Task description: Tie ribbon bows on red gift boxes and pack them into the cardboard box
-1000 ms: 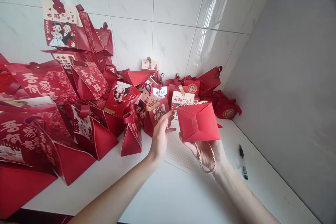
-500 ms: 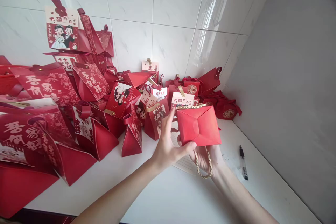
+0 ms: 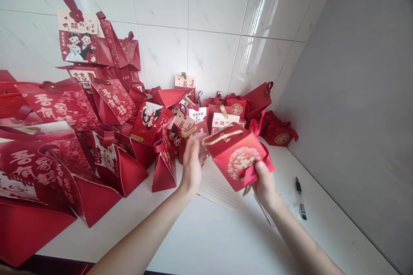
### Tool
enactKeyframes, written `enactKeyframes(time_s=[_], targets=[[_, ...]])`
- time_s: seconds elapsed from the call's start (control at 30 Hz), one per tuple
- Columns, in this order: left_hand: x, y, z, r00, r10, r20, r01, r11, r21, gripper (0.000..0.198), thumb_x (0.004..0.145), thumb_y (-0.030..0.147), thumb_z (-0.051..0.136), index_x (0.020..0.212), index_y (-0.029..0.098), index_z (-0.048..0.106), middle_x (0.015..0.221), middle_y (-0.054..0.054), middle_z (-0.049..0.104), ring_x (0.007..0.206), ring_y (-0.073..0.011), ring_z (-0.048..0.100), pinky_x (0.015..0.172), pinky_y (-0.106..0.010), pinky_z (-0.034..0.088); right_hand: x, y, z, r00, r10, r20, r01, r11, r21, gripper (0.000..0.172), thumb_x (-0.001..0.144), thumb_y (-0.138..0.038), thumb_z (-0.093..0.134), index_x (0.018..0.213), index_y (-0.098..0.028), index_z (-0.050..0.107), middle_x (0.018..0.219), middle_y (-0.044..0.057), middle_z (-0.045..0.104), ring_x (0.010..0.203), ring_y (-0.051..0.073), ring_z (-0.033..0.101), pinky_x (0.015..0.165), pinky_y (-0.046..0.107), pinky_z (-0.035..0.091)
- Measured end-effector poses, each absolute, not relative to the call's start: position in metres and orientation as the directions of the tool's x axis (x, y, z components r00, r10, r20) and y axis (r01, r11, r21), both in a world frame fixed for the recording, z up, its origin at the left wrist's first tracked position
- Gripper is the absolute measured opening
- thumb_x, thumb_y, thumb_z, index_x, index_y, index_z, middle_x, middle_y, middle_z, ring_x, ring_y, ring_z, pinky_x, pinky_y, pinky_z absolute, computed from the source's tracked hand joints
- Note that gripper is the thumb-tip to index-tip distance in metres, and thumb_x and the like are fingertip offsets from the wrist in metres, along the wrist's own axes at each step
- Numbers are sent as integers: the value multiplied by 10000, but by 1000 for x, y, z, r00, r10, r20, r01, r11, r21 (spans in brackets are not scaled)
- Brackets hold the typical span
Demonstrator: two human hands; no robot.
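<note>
A small red gift bag [image 3: 220, 151] with a round gold emblem, a pink-red ribbon and twisted gold rope handles is tilted above the white table. My right hand [image 3: 266, 182] grips its lower right side, with the thumb over the ribbon. Just left of the bag is my left hand [image 3: 192, 165], fingers extended and slightly apart, close to the rope handle. Whether its fingertips touch the rope is hard to tell because of blur. Beneath the bag lies a lined sheet of paper [image 3: 221, 187], partly covered.
Several red wedding favour boxes [image 3: 164, 159] are crowded along the left and back of the table, some stacked. More red boxes [image 3: 277, 133] with ribbons sit in the back right corner. A black pen [image 3: 300, 200] lies on the right. White tiles [image 3: 213, 51] line the wall.
The bag has turned from its bottom to its emblem side. My left hand has come off it, moving left, while my right hand has shifted to its right side.
</note>
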State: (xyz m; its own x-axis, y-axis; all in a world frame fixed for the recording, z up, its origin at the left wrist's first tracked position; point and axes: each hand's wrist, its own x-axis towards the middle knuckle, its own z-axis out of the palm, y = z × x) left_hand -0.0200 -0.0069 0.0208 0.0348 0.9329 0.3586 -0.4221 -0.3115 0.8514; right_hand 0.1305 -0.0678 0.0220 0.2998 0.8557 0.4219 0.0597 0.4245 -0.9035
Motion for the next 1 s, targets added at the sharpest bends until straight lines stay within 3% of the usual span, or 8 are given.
enactKeyframes(time_s=[0.1, 0.17, 0.23, 0.33, 0.47, 0.57, 0.73, 1.0], targets=[[-24, -3, 20, -27, 876, 481, -351, -459, 816, 401, 888, 517, 401, 1113, 223, 556, 1221, -74, 556, 1167, -224, 512, 949, -374, 447, 152, -64, 19, 78, 500, 863, 684, 603, -411, 822, 633, -492, 736, 1321, -226, 374, 1131, 120, 466, 1043, 305, 516, 829, 505, 505], [-26, -5, 22, -35, 786, 617, -275, -601, 751, 413, 864, 533, 435, 1070, 202, 573, 1140, -82, 572, 1105, -224, 530, 910, -364, 461, 160, -61, 19, -116, 363, 925, 802, 583, -128, 876, 633, -429, 762, 1368, -234, 327, 1165, 134, 401, 1110, 316, 466, 862, 522, 489], [-25, -10, 24, -45, 652, 757, -208, -747, 631, 411, 824, 543, 497, 1017, 191, 585, 1040, -75, 568, 1014, -211, 544, 867, -351, 473, 162, -60, 20, -205, 329, 922, 801, 598, -36, 841, 699, -373, 728, 1399, -239, 282, 1183, 142, 370, 1146, 310, 452, 881, 518, 490], [-21, -17, 26, -46, 498, 866, -138, -862, 488, 391, 771, 503, 598, 999, 186, 577, 966, -59, 531, 956, -196, 535, 846, -343, 477, 158, -59, 22, -248, 292, 924, 766, 643, 3, 810, 738, -318, 707, 1413, -238, 269, 1198, 146, 348, 1193, 326, 443, 908, 528, 488], [-19, -27, 28, -26, 478, 878, -30, -878, 478, 242, 771, 271, 671, 976, 198, 563, 968, -44, 516, 935, -160, 542, 822, -307, 492, 155, -60, 22, -264, 254, 930, 759, 650, 38, 783, 756, -292, 698, 1415, -259, 278, 1202, 136, 350, 1202, 336, 450, 929, 554, 481], [-21, -32, 30, -31, 370, 929, 51, -927, 371, 127, 784, 134, 643, 866, 202, 573, 930, -23, 485, 911, -144, 534, 807, -302, 497, 155, -60, 22, -271, 244, 931, 761, 647, 52, 770, 765, -299, 691, 1415, -269, 279, 1197, 133, 356, 1204, 334, 449, 925, 560, 484], [-25, -40, 34, 68, 114, 991, 119, -987, 106, 81, 826, 148, 578, 797, 223, 591, 826, -6, 388, 833, -143, 454, 810, -335, 492, 152, -62, 24, -238, 233, 943, 730, 684, 15, 787, 740, -303, 715, 1404, -264, 296, 1202, 139, 357, 1189, 340, 466, 907, 553, 494], [-30, -49, 42, 126, 66, 990, 178, -983, 43, 121, 841, 178, 560, 748, 246, 594, 794, -8, 354, 795, -144, 416, 720, -306, 449, 150, -65, 20, -210, 245, 947, 725, 688, -17, 772, 736, -359, 704, 1388, -291, 296, 1201, 136, 368, 1169, 353, 486, 891, 594, 481]])
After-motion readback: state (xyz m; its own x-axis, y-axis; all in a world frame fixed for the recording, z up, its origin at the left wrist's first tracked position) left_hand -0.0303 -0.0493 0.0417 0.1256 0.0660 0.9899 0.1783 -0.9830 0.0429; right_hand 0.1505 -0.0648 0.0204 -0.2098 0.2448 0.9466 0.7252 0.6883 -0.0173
